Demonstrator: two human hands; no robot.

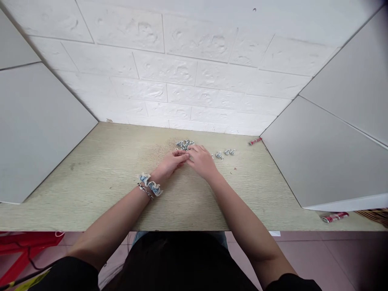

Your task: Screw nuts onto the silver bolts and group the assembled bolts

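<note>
My left hand (pixel 170 163) and my right hand (pixel 202 161) meet over the middle of the table. Left thumb and fingers are pinched together, their tips touching those of the right. The right hand's fingers are bent and closed in front of a pile of small metal screws (pixel 182 144). Whatever sits between the fingertips is too small and hidden to make out. Right of my right hand lie a few loose screws (pixel 218 154), with two more screws (pixel 229 152) a bit farther right. They look like silvery screws with washers or nuts.
The pale wooden tabletop (pixel 100 161) has reddish specks left of the pile. A white brick-patterned wall (pixel 182 72) stands behind, with grey panels (pixel 45 121) on both sides. A red battery-like cylinder (pixel 255 141) lies back right; another red cylinder (pixel 335 217) is near the front edge.
</note>
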